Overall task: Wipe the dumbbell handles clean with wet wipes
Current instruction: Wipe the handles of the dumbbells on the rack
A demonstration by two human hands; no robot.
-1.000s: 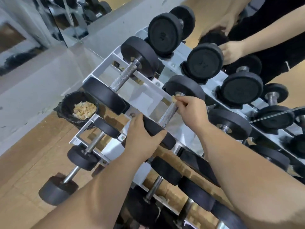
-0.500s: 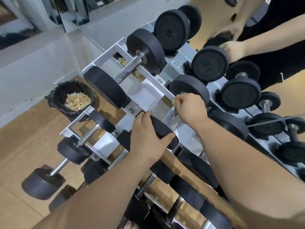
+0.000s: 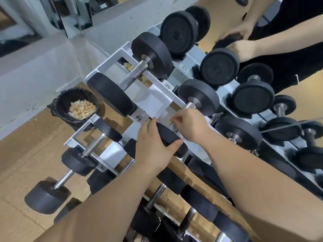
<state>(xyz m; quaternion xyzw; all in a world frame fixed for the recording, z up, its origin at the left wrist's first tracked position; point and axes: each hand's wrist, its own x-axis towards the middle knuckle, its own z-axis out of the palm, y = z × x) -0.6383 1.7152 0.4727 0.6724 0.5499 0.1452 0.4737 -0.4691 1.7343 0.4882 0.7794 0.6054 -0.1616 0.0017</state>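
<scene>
Right now both hands are on one dumbbell (image 3: 199, 97) in the white rack (image 3: 155, 102), close together but not touching. The left hand (image 3: 153, 145) clamps the near black head (image 3: 167, 134), fingers over the top and thumb hooked under its rim, seemingly to steady it. The right hand (image 3: 190, 126), just beyond and to the right, is curled around the chrome handle (image 3: 190, 105); any wipe it holds is hidden inside the fingers, so I cannot confirm it. What matters for the next stroke is the handle's long axis: it runs diagonally away from the person, from the gripped head up and right to the far head, and only a short bare stretch shows beyond the right knuckles. The right hand is on the bar itself, so sliding outward along that line, or twisting round it, looks like the natural move while the left braces. Further left of the hands lies a bigger dumbbell with a knurled handle (image 3: 133, 74), and beyond that a black bin (image 3: 59, 105) holding crumpled wipes (image 3: 81, 109). Another person's hands (image 3: 243, 48) work far to the upper right.
</scene>
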